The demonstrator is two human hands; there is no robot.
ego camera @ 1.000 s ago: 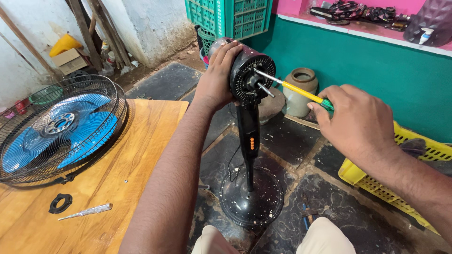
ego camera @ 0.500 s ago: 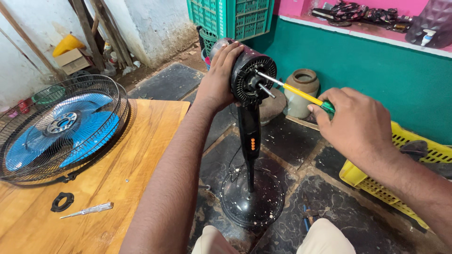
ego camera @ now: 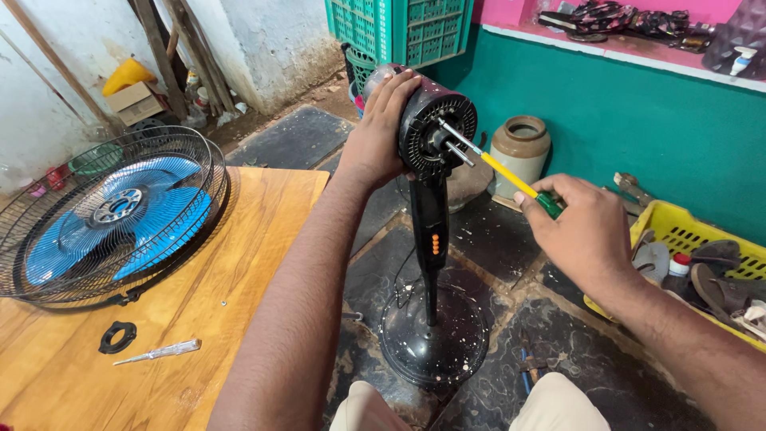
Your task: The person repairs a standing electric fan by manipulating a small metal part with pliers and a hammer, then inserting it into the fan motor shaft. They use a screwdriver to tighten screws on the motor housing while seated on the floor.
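1. We see a wooden table (ego camera: 239,263) filling the lower left, standing just beside a dark tiled floor (ego camera: 319,136).
2. On the table lies a black wire fan cage (ego camera: 48,187) with a blue fan blade (ego camera: 152,231) inside it, well apart from our hands.
3. A black pedestal fan stand (ego camera: 432,263) rises upright from its round base (ego camera: 435,339) on the floor, between our knees and the teal wall (ego camera: 638,112).
4. At the top of the stand sits the black motor housing (ego camera: 423,120), its bare shaft pointing toward us.
5. A yellow crate (ego camera: 678,235) holding sandals stands at the right, and a green crate (ego camera: 399,28) at the back.
6. Our left hand (ego camera: 379,132) wraps around the back of the motor housing, fingers curled over its top.
7. Our right hand (ego camera: 586,231) is closed around the green handle of a yellow screwdriver (ego camera: 503,172), whose tip meets the front of the housing.
8. A clay jar (ego camera: 520,152) sits behind the screwdriver.
9. Near the table's front edge lie a small black ring (ego camera: 118,337) and, just beside it, a pale tester screwdriver (ego camera: 159,351).
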